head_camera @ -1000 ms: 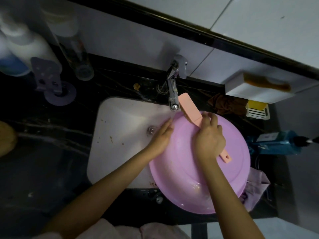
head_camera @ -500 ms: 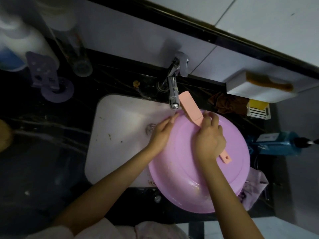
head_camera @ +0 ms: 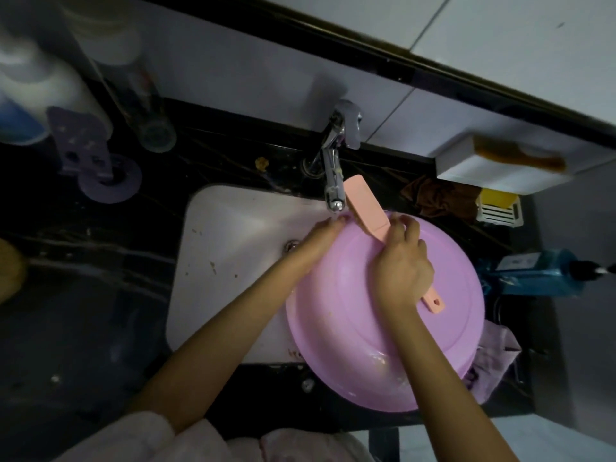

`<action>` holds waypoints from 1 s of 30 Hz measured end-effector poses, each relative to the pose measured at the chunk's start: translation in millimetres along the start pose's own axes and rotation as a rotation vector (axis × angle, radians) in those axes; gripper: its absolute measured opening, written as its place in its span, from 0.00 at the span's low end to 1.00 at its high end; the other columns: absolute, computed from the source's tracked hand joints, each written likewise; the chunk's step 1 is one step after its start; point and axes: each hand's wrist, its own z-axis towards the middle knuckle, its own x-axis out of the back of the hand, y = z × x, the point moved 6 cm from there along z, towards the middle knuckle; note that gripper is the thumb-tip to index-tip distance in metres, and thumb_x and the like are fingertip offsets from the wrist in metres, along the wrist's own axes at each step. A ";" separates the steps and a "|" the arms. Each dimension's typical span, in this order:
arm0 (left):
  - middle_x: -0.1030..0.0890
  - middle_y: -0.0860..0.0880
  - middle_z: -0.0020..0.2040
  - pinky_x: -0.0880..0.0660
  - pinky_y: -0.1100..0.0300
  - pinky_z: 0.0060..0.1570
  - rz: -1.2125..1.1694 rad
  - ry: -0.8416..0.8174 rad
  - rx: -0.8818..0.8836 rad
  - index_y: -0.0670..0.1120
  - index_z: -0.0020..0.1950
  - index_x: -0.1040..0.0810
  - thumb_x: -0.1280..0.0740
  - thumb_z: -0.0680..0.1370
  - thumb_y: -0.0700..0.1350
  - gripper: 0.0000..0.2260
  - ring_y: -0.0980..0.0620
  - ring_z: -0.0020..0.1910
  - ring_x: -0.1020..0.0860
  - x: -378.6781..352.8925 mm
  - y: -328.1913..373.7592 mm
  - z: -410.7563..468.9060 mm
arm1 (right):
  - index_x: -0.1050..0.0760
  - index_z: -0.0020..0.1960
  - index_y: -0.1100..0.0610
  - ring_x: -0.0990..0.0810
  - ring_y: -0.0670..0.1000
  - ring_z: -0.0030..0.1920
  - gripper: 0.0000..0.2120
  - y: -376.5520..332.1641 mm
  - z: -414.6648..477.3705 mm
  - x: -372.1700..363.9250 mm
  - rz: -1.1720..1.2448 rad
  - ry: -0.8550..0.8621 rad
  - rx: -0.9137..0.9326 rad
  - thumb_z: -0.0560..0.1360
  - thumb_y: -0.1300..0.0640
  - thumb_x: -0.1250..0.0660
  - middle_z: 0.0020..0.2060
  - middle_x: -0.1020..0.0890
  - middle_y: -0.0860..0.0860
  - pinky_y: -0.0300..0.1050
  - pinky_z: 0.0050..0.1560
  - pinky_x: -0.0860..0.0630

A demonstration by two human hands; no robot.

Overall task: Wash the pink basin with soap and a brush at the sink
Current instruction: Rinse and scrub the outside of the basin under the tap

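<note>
L hand (head_camera: 325,233) has slid up the rim of the pink basin (head_camera: 433,328), away from the drain (head_camera: 290,245) & toward the tap spout (head_camera: 334,191). 1 s ago its fingertips sat lower on the rim, w/ a clear gap to the head of the brush (head_camera: 363,208). Half a sec ago they'd crept closer. Now the fingertips (head_camera: 341,221) lie right under the spout mouth, just beside the brush head's lower edge. Fingers look flatter along the rim than before. Wrist has come up level w/ the drain & crowds it, partly covering it; earlier the drain showed clear, just left of the hand.
</note>
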 end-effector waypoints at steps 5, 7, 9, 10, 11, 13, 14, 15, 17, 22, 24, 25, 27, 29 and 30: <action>0.29 0.47 0.69 0.40 0.58 0.68 0.095 0.122 0.049 0.48 0.70 0.30 0.47 0.82 0.53 0.19 0.46 0.69 0.32 0.5 -2.9 -14.3 | 0.28 0.64 0.61 0.24 0.60 0.41 0.20 -0.8 -0.2 -0.6 0.006 -0.004 0.007 0.72 0.66 0.36 0.61 0.26 0.57 0.44 0.29 0.39; 0.35 0.48 0.74 0.44 0.64 0.62 0.312 0.234 -0.047 0.48 0.74 0.37 0.51 0.83 0.46 0.19 0.48 0.72 0.36 -1.7 -1.5 -26.6 | 0.28 0.63 0.62 0.24 0.60 0.41 0.20 -2.5 1.4 -1.9 0.004 -0.009 0.006 0.71 0.66 0.36 0.60 0.26 0.59 0.44 0.29 0.38; 0.33 0.47 0.73 0.42 0.61 0.61 0.371 0.245 -0.122 0.49 0.73 0.36 0.50 0.83 0.47 0.19 0.47 0.70 0.34 -3.6 8.5 -25.7 | 0.29 0.63 0.63 0.24 0.60 0.41 0.19 -4.0 1.8 -3.9 -0.011 -0.021 0.002 0.72 0.66 0.36 0.59 0.26 0.59 0.45 0.29 0.37; 0.31 0.45 0.71 0.39 0.60 0.62 0.313 0.193 -0.084 0.47 0.72 0.33 0.49 0.83 0.48 0.18 0.45 0.69 0.32 -2.4 9.5 -17.8 | 0.29 0.63 0.63 0.24 0.60 0.41 0.19 -5.5 1.5 -4.9 -0.025 -0.029 0.007 0.72 0.66 0.37 0.59 0.26 0.59 0.45 0.29 0.38; 0.29 0.43 0.69 0.35 0.58 0.62 0.191 0.141 -0.023 0.44 0.70 0.31 0.47 0.83 0.49 0.18 0.44 0.67 0.30 1.4 8.1 -7.2 | 0.29 0.63 0.63 0.24 0.60 0.41 0.20 -7.9 1.7 -5.3 -0.038 -0.041 0.014 0.72 0.66 0.37 0.58 0.26 0.59 0.45 0.29 0.38; 0.26 0.42 0.67 0.30 0.57 0.61 -0.054 0.060 0.065 0.41 0.67 0.28 0.44 0.82 0.50 0.18 0.44 0.64 0.27 6.0 -2.2 2.3 | 0.28 0.63 0.63 0.24 0.61 0.42 0.19 -10.0 0.7 -3.7 -0.049 -0.050 0.016 0.71 0.67 0.37 0.59 0.26 0.59 0.46 0.30 0.39; 0.25 0.43 0.66 0.29 0.56 0.63 -0.107 0.064 0.094 0.42 0.66 0.27 0.43 0.81 0.51 0.18 0.45 0.64 0.26 6.2 -7.9 -2.5 | 0.29 0.63 0.63 0.25 0.61 0.43 0.20 -9.9 1.2 -3.8 -0.053 -0.053 0.018 0.72 0.67 0.38 0.60 0.27 0.59 0.46 0.30 0.39; 0.25 0.45 0.66 0.31 0.56 0.65 -0.141 0.092 0.093 0.44 0.66 0.27 0.43 0.81 0.52 0.18 0.47 0.64 0.27 6.6 -15.4 -9.0 | 0.30 0.64 0.62 0.25 0.60 0.44 0.20 -8.7 0.2 -5.3 -0.058 -0.058 0.014 0.73 0.66 0.38 0.61 0.27 0.58 0.46 0.31 0.39; 0.26 0.49 0.67 0.39 0.66 0.65 -0.107 0.215 0.013 0.48 0.68 0.27 0.45 0.82 0.49 0.16 0.51 0.66 0.30 6.1 -23.9 -23.0 | 0.30 0.65 0.61 0.25 0.60 0.44 0.20 -3.7 -0.2 -4.7 -0.048 -0.047 -0.001 0.73 0.66 0.38 0.62 0.28 0.57 0.46 0.31 0.38; 0.30 0.46 0.71 0.39 0.60 0.63 0.344 0.213 -0.139 0.49 0.71 0.32 0.48 0.82 0.46 0.18 0.46 0.69 0.32 -5.9 15.3 -16.4 | 0.30 0.65 0.61 0.25 0.61 0.45 0.20 1.8 -1.4 -0.1 -0.001 -0.027 -0.028 0.73 0.65 0.38 0.62 0.28 0.58 0.45 0.31 0.39; 0.27 0.44 0.68 0.33 0.56 0.65 0.222 0.110 -0.045 0.47 0.68 0.28 0.45 0.81 0.50 0.17 0.45 0.66 0.29 -4.7 18.4 4.2 | 0.29 0.64 0.61 0.25 0.60 0.45 0.19 -1.7 -0.3 -2.3 -0.013 -0.040 -0.014 0.74 0.65 0.38 0.62 0.28 0.58 0.46 0.32 0.38; 0.26 0.44 0.67 0.31 0.56 0.64 0.127 0.070 0.002 0.46 0.67 0.27 0.43 0.81 0.51 0.18 0.46 0.65 0.27 -2.7 14.9 11.0 | 0.29 0.64 0.61 0.25 0.60 0.45 0.18 -2.9 0.7 -2.5 -0.020 -0.043 -0.015 0.74 0.65 0.38 0.62 0.28 0.58 0.46 0.31 0.38; 0.24 0.45 0.65 0.29 0.56 0.64 -0.016 0.018 0.062 0.45 0.65 0.26 0.42 0.81 0.53 0.18 0.46 0.63 0.26 -0.5 5.3 6.4 | 0.29 0.64 0.61 0.25 0.60 0.46 0.18 -1.8 -0.1 -2.4 -0.024 -0.052 -0.025 0.74 0.65 0.39 0.63 0.28 0.57 0.46 0.32 0.38; 0.25 0.50 0.64 0.33 0.54 0.67 -0.009 0.089 0.034 0.52 0.65 0.26 0.45 0.81 0.54 0.16 0.49 0.63 0.27 3.2 -5.4 -13.3 | 0.30 0.65 0.61 0.26 0.60 0.47 0.19 0.4 -1.2 -2.7 -0.036 -0.065 -0.024 0.75 0.64 0.40 0.64 0.29 0.56 0.47 0.32 0.38; 0.26 0.52 0.64 0.35 0.55 0.68 -0.006 0.143 0.007 0.53 0.67 0.28 0.46 0.82 0.53 0.16 0.51 0.65 0.29 2.7 -10.6 -21.5 | 0.31 0.66 0.61 0.26 0.60 0.48 0.19 1.6 -0.8 -1.9 -0.035 -0.064 -0.030 0.75 0.64 0.40 0.65 0.30 0.56 0.47 0.33 0.38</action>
